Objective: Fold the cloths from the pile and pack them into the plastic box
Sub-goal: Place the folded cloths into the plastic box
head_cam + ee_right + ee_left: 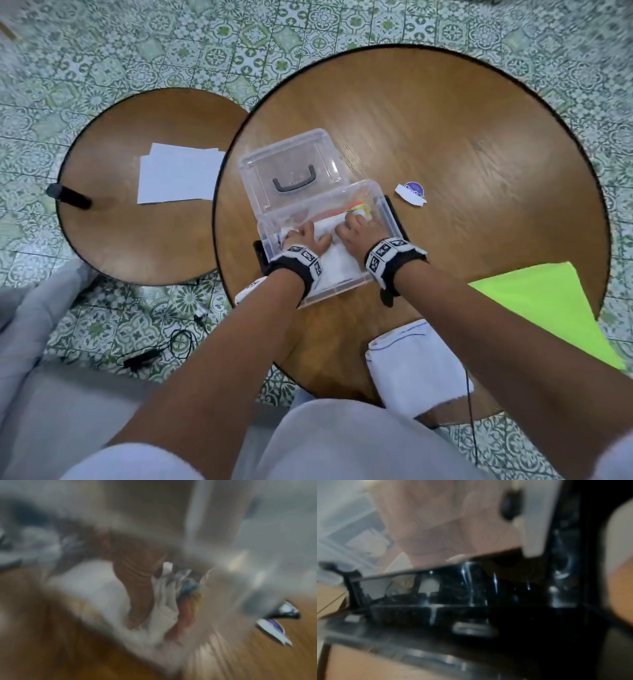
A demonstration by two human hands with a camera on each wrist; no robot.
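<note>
A clear plastic box (383, 209) stands in the middle of the round wooden table, its lid (291, 161) swung open away from me. Both hands are inside it. My left hand (305, 236) and right hand (356, 229) press down side by side on a folded white cloth (337, 263) that fills the near part of the box. Coloured cloths (358, 207) lie beyond the fingertips at the far end. In the blurred right wrist view a finger (137, 588) lies along the white cloth (96, 582). The left wrist view shows only the box's black latch (471, 601).
A folded white cloth (418, 370) lies at the table's near edge and a bright green cloth (548, 308) at its right edge. A purple and white sticker (412, 193) lies right of the box. White papers (178, 174) and a black object (68, 195) are on the smaller table at left.
</note>
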